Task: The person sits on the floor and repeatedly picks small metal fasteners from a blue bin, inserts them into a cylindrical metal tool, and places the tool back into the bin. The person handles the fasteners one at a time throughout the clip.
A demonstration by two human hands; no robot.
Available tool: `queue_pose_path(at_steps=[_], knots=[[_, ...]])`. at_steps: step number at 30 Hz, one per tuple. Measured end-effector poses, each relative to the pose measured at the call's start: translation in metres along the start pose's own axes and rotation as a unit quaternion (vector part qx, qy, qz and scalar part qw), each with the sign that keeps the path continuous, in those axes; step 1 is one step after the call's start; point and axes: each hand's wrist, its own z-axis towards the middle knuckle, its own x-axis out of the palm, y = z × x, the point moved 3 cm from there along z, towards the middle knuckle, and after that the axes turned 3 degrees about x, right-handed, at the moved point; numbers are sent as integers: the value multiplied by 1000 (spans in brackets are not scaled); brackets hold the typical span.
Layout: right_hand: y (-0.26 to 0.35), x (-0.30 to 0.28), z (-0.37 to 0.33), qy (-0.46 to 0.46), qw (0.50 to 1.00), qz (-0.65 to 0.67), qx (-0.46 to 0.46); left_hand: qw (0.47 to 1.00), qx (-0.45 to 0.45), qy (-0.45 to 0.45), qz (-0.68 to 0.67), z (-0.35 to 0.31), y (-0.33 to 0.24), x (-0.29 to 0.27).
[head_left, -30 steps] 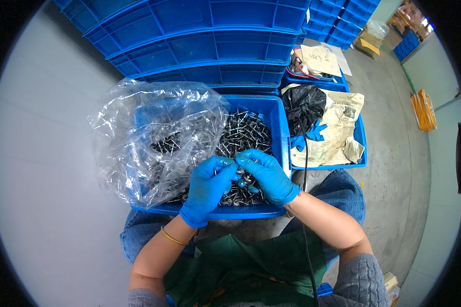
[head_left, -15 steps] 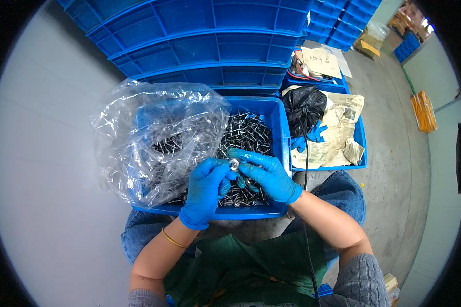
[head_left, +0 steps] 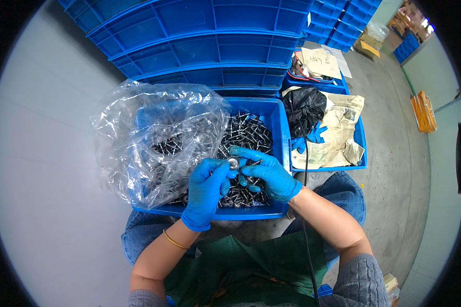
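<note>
My left hand, in a blue glove, pinches a small round silver metal piece with a recessed centre. Just to the right, my right hand, gloved too, curls around slim, dark, screw-like metal pieces, with one end poking out by the thumb. Its index finger reaches toward the round piece; whether it touches cannot be made out. Both hands are over a blue bin filled with many similar dark screw-like pieces. A clear plastic bag drapes over the bin's left part, hiding some of them.
Stacked blue crates rise behind the bin. To the right, another blue crate holds brown paper, a black plastic bag and blue gloves. A black cord hangs at my right. A white wall stands left.
The round piece has tilted and shifted slightly left in my left fingertips. My right thumb and fingers have shifted, and a screw-like piece now shows between them.
</note>
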Motion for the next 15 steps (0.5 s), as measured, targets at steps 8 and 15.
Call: queue_pose_path(at_steps=[8, 15], knots=[[-10, -6, 5, -29, 1000, -9, 5, 995, 13, 41, 94, -2, 8, 2], [2, -79, 54, -168, 982, 82, 26, 998, -12, -8, 58, 6, -7, -8]])
